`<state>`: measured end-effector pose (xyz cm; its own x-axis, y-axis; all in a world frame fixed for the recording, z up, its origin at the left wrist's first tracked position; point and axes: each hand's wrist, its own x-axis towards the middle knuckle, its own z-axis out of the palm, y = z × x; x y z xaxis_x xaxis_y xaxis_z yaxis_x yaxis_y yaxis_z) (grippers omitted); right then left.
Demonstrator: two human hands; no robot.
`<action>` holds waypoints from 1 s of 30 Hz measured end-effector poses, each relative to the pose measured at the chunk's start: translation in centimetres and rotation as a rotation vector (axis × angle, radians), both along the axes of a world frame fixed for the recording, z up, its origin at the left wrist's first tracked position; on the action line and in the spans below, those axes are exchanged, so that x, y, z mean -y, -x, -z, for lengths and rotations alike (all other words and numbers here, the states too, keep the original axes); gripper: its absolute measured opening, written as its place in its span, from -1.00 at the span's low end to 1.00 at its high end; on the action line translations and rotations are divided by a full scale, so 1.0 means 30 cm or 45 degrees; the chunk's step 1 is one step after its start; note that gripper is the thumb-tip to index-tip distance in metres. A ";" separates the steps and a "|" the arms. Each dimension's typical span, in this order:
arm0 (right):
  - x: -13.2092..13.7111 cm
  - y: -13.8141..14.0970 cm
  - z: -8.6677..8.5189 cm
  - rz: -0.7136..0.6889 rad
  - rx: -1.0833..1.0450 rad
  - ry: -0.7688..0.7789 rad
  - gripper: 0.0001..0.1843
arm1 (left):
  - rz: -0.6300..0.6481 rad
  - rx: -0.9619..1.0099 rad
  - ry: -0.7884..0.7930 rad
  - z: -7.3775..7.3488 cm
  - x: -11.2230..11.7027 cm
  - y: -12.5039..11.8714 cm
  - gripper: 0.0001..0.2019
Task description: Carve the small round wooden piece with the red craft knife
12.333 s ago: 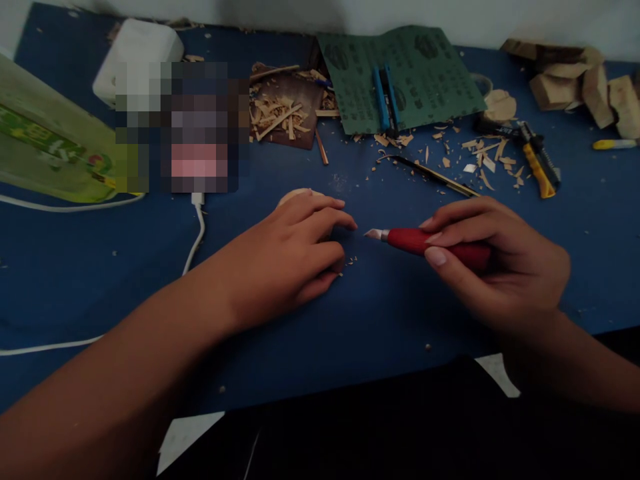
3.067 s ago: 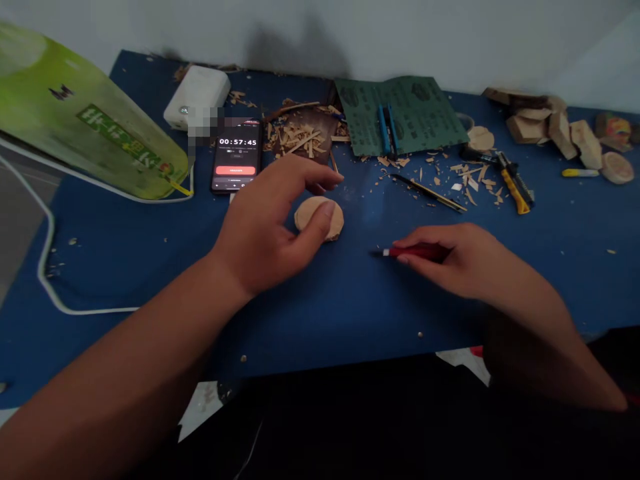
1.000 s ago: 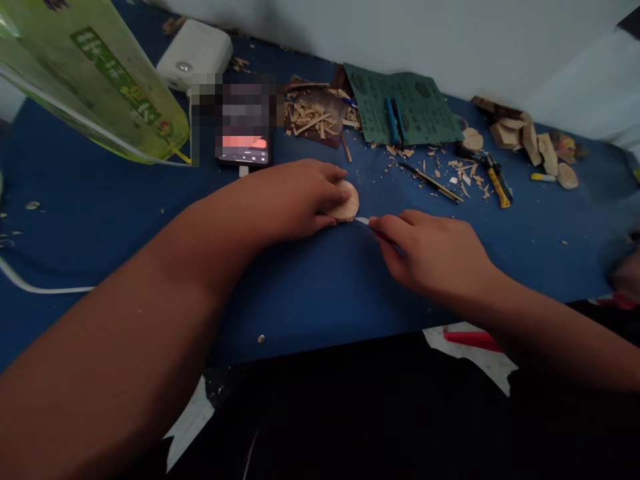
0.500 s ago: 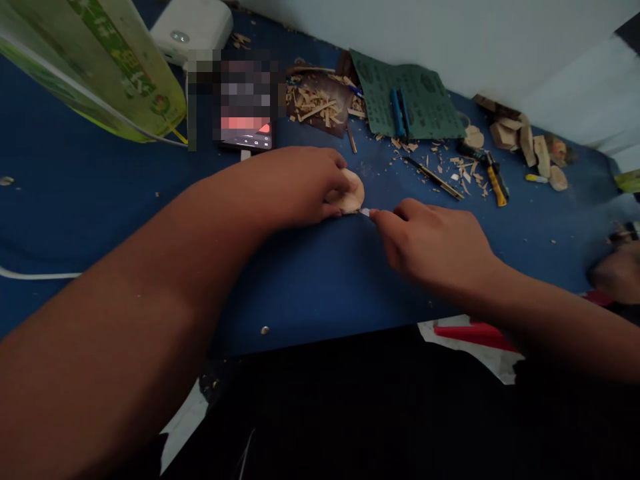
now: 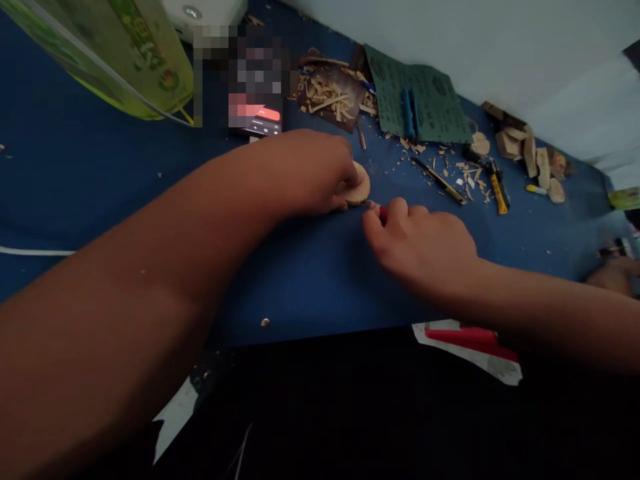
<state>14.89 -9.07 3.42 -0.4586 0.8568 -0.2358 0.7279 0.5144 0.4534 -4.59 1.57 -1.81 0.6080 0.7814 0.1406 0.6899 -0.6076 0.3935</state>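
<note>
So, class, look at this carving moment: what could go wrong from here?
The blade of the red-handled craft knife in the right hand sits at the edge of the small wooden disc, close to the fingers of the left hand, so a slip could plausibly cut them. No clamp is visible, and the disc seems held only by those fingers, so it might shift under the knife's pressure.

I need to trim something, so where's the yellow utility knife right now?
In the head view, the yellow utility knife lies far right on the blue tabletop, among wood shavings, just right of a slim black-and-yellow tool, beyond the right hand.
</note>
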 end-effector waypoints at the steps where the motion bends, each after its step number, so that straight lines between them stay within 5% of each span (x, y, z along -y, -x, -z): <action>1: -0.028 0.009 0.006 0.031 -0.002 -0.026 -0.45 | 0.043 -0.143 0.010 -0.021 0.003 -0.002 -0.71; 6: -0.148 -0.031 -0.077 0.050 0.027 0.009 -0.65 | -0.041 -0.319 0.072 -0.085 0.016 0.006 -0.70; 9: -0.146 -0.102 -0.179 0.047 0.017 -0.140 -0.71 | -0.065 -0.208 0.050 -0.068 0.020 0.015 -0.75; 12: -0.119 -0.170 -0.219 0.114 -0.016 -0.255 -0.65 | -0.098 -0.110 -0.017 -0.044 0.028 0.000 -0.60; 17: -0.087 -0.257 -0.157 0.262 -0.258 -0.190 -0.64 | -0.194 -0.099 -0.165 -0.020 0.043 -0.058 -0.32; 21: -0.087 -0.307 -0.097 0.330 -0.509 -0.031 -0.68 | -0.101 -0.052 -0.108 -0.010 0.036 -0.057 -0.31; 25: -0.131 -0.357 -0.033 0.359 -0.974 0.032 -0.68 | 0.035 0.220 -0.003 -0.018 0.022 -0.022 -0.10; 30: -0.201 -0.389 0.062 0.389 -1.685 0.125 -0.70 | -0.068 0.787 0.350 -0.024 0.034 -0.018 -0.14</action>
